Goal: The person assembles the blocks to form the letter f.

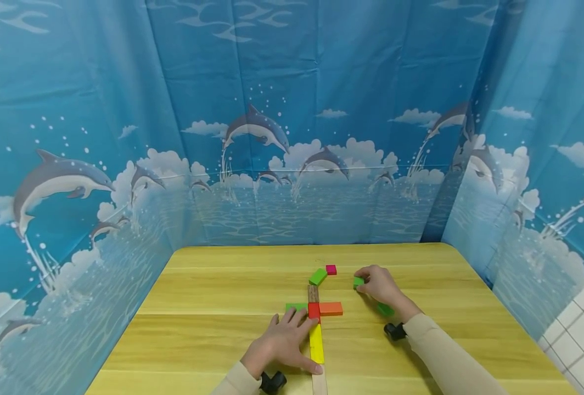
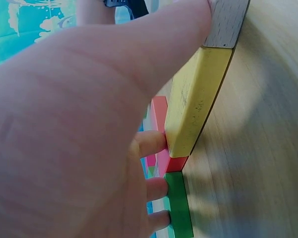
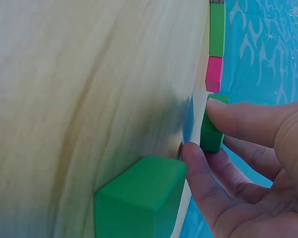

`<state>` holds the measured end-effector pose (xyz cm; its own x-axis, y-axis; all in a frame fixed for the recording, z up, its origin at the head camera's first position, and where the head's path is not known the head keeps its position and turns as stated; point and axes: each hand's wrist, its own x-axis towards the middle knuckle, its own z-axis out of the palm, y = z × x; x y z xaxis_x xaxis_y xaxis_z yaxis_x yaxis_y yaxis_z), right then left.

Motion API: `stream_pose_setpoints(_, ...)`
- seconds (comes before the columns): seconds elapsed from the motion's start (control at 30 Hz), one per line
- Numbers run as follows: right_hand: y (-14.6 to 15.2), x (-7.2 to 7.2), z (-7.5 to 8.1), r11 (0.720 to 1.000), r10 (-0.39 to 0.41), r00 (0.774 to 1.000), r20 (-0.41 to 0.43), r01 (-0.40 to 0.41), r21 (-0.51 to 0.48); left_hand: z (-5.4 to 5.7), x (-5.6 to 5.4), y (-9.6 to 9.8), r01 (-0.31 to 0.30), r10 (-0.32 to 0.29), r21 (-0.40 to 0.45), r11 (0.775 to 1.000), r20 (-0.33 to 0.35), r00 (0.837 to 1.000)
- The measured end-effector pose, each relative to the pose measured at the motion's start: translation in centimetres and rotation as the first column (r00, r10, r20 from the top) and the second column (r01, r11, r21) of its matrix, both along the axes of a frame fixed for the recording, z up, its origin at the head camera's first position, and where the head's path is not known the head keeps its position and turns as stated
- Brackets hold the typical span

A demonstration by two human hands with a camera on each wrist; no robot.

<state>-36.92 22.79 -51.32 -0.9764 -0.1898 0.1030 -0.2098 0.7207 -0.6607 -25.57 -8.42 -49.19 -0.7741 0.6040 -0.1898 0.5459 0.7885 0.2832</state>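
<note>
My right hand (image 1: 382, 286) pinches a green block (image 3: 212, 131) between thumb and fingers, to the right of a pink cube (image 1: 331, 269). Another green block (image 3: 141, 191) lies on the table under the right wrist. The left hand (image 1: 283, 341) is spread along a row of blocks. Its thumb touches a pale wooden block (image 2: 226, 22) at the near end, beside a yellow block (image 1: 316, 344). The other fingertips rest at a red block (image 1: 314, 311) and a green block (image 2: 178, 206) on its left side.
An orange block (image 1: 331, 309) extends right from the red one. Beyond it lie a dark brown wooden block (image 1: 313, 293) and a slanted green block (image 1: 318, 276). Everything sits on a wood-grain table (image 1: 198, 307), with a dolphin-print curtain (image 1: 282, 208) behind.
</note>
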Motion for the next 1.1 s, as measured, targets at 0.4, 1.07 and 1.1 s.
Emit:
stream_pose_setpoints(0.4,-0.6,-0.9,-0.4,1.000,-0.002,0.999,-0.034,0.001,-0.030,0.0,0.2,0.1,-0.008,0.008,-0.004,1.000,-0.010,1.000)
stream_pose_setpoints(1.07,-2.0,-3.1,-0.4,0.999,-0.032,0.999,-0.024,0.032,-0.008,0.1,0.1,0.0,-0.007,0.007,-0.003,1.000,-0.001,1.000)
stream_pose_setpoints(1.1,-2.0,-3.2,-0.4,0.999,-0.037,0.999,-0.026,0.036,-0.007,0.1,0.1,0.1,-0.006,0.006,0.000,1.000,0.003,1.000)
